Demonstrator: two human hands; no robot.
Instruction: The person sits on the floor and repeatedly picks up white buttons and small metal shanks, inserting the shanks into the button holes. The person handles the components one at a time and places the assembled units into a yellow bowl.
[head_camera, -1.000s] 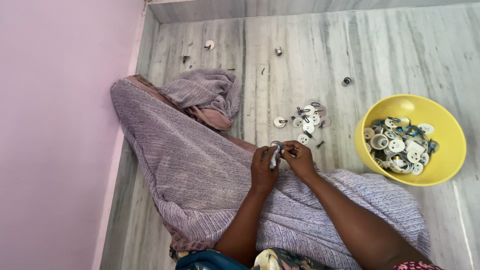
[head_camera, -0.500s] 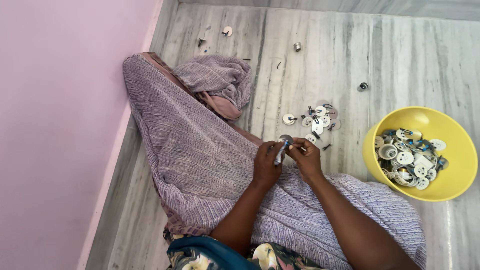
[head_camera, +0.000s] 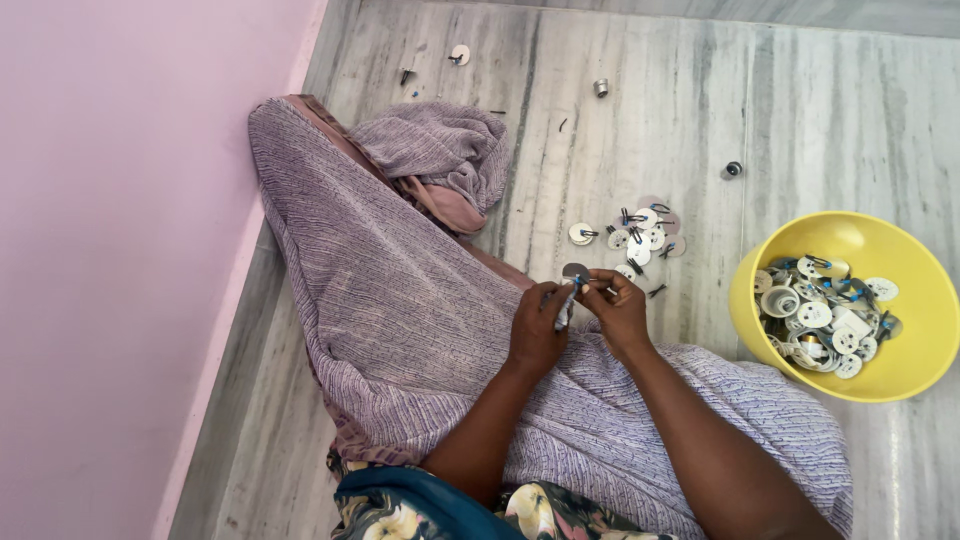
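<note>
My left hand (head_camera: 536, 325) and my right hand (head_camera: 617, 305) meet above my lap, both pinching one small round white disc part (head_camera: 570, 293) with a thin wire on it. The fingertips of both hands cover most of the part. Just beyond my hands, a small pile of similar white discs (head_camera: 640, 233) with dark wires lies on the grey marble floor (head_camera: 830, 110). A yellow bowl (head_camera: 900, 375) at the right holds several more discs and small parts (head_camera: 825, 315).
Striped lilac cloth (head_camera: 400, 290) covers my legs and bunches up near the pink wall (head_camera: 120, 200) at the left. Loose bits lie farther off on the floor: a disc (head_camera: 460, 54), a small metal cylinder (head_camera: 601, 88) and a dark ring (head_camera: 734, 169).
The view has shifted slightly, so everything sits a little lower in frame. My hands stay together on the small part, with only small finger movement.
</note>
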